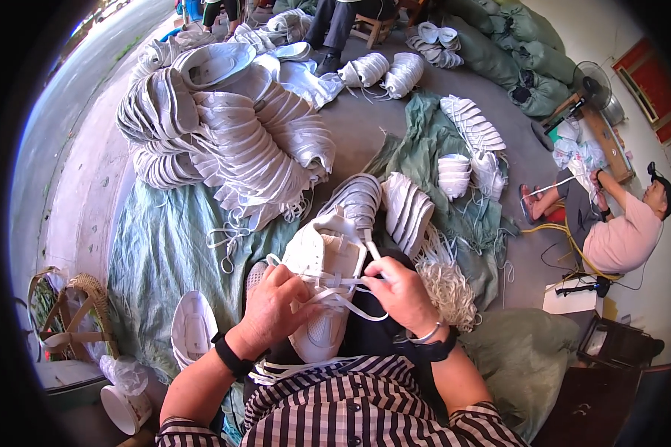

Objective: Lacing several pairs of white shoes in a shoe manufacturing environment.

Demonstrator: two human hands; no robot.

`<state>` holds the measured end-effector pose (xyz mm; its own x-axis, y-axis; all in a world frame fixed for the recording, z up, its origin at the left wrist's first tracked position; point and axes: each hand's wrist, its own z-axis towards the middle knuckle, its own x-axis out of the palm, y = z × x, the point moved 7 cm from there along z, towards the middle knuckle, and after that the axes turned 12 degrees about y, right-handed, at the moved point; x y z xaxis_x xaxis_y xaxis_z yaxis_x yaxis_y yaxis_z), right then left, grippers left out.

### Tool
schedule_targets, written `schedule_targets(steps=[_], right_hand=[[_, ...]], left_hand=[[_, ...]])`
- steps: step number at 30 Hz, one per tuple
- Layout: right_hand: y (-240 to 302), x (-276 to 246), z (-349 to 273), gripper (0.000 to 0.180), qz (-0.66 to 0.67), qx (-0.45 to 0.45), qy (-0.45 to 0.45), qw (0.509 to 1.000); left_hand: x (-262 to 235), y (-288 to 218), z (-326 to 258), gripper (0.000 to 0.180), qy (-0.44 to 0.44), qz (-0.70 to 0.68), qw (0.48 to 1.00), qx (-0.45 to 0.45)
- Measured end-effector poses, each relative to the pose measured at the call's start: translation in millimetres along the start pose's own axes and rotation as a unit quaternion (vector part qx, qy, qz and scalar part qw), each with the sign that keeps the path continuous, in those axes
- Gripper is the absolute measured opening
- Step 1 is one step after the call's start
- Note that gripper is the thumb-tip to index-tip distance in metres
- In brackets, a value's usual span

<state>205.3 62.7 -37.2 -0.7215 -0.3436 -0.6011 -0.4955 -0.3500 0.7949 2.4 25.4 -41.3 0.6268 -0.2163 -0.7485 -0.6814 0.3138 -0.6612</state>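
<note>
A white shoe upper (317,249) lies across my lap with its toe toward me. White shoelace (341,297) crosses its eyelets and hangs in loose loops over the opening. My left hand (274,304) is curled at the upper's left side, its fingers and thumb closed on lace near the eyelets. On the other side, my right hand (401,292) pinches the lace between thumb and fingers, just off the upper's edge. A stack of nested uppers (354,200) sits just beyond my knees, with another stack (408,212) beside it.
A big heap of nested uppers (224,134) covers the green sheet (164,246) ahead left. A bundle of loose laces (449,287) lies right of my knee. A single upper (194,328) rests at left. A seated person (622,231) handles white lace at far right.
</note>
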Motion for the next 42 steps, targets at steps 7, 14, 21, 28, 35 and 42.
schedule_targets(steps=[7, 14, 21, 28, 35, 42], right_hand=[[-57, -10, -1, 0.008, 0.375, 0.134, 0.006, 0.917], [-151, -42, -74, 0.007, 0.602, 0.222, -0.175, 0.747], [-108, -49, -83, 0.018, 0.235, 0.249, -0.221, 0.913], [3, 41, -36, 0.017, 0.179, 0.19, 0.141, 0.955], [-8, 33, -31, 0.014, 0.126, 0.14, 0.137, 0.972], [-24, 22, -17, 0.015, 0.37, 0.176, 0.213, 0.887]], left_hand=[[-15, 7, 23, 0.017, 0.036, -0.147, 0.987, 0.061], [3, 26, 22, 0.016, 0.021, -0.227, 0.973, -0.03], [13, 39, 2, 0.019, -0.021, -0.223, 0.965, -0.138], [8, 39, 3, 0.012, -0.096, -0.164, 0.98, -0.061], [3, 36, 14, 0.009, 0.033, -0.579, 0.807, -0.11], [-52, 78, 23, 0.005, -0.136, -0.696, 0.699, -0.09]])
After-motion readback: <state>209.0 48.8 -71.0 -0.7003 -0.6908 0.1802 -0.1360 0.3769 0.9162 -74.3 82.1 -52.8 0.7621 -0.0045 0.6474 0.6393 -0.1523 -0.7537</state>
